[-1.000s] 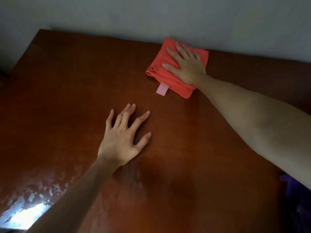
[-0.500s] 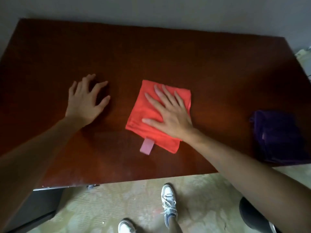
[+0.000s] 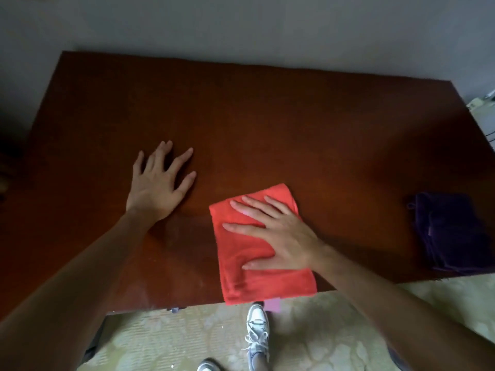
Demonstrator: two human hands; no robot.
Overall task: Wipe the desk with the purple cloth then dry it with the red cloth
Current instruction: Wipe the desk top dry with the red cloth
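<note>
A folded red cloth (image 3: 241, 266) lies on the dark brown desk (image 3: 267, 124), with its near end at the front edge and a pink tag (image 3: 272, 305) hanging over that edge. My right hand (image 3: 276, 234) presses flat on the red cloth, fingers spread and pointing left. My left hand (image 3: 158, 183) rests flat on the bare desk to the left of the cloth, fingers apart, holding nothing. A crumpled purple cloth (image 3: 452, 234) sits at the desk's front right corner, untouched.
A pale wall runs behind the desk's far edge. Below the front edge I see a greenish patterned floor and my white sneakers (image 3: 257, 333). Something pale sits beyond the desk's right end (image 3: 482, 103).
My right hand has dragged the red cloth from the far edge toward me to the front edge, and it has turned. My left hand stayed flat on the desk.
</note>
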